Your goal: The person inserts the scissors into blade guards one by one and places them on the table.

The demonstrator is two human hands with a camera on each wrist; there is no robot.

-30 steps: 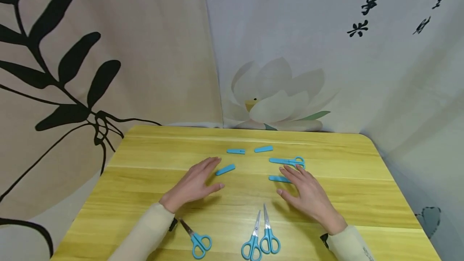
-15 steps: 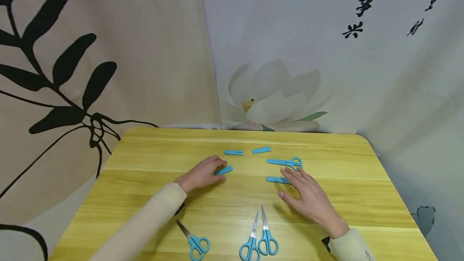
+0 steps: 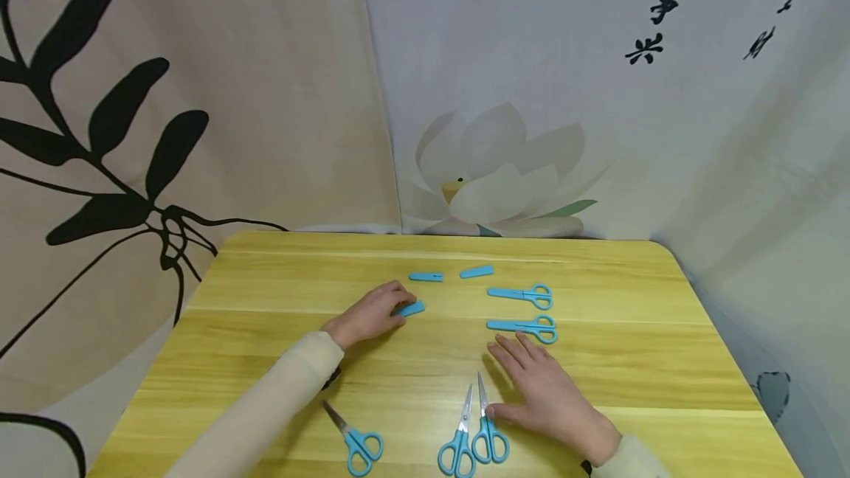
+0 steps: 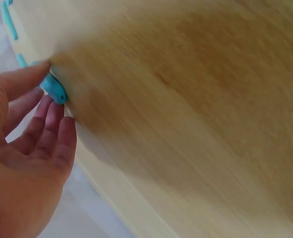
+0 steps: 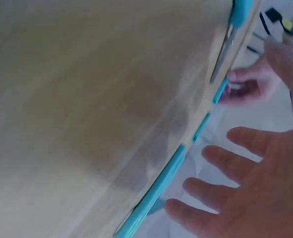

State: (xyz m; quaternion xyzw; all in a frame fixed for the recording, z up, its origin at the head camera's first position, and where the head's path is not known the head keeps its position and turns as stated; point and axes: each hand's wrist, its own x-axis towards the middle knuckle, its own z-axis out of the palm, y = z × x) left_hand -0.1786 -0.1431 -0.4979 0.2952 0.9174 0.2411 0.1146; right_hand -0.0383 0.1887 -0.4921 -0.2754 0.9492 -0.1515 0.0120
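My left hand (image 3: 372, 312) pinches a loose blue scissors cover (image 3: 413, 308) between thumb and fingers. The left wrist view shows the thumb on top of this cover (image 4: 54, 89) and the fingertips along its other side. With fingers spread, my right hand (image 3: 544, 397) hovers on the near side of two sheathed pairs of scissors, one farther (image 3: 508, 293) and one nearer (image 3: 511, 326). Its thumb overlaps a pair of bare scissors (image 3: 490, 437) with blue handles. Beside that pair lies another pair of bare scissors (image 3: 458, 442), blades pointing away from me.
A third pair of bare scissors (image 3: 361, 448), with a darker blade, lies by the left forearm. Two more blue covers, one left (image 3: 426, 277) and one right (image 3: 477, 271), lie toward the back of the wooden table (image 3: 299, 264). Printed curtains (image 3: 265, 94) hang behind it.
My left hand has moved right and taken hold of the cover. The right hand has drawn back toward me from the sheathed scissors to the bare ones.
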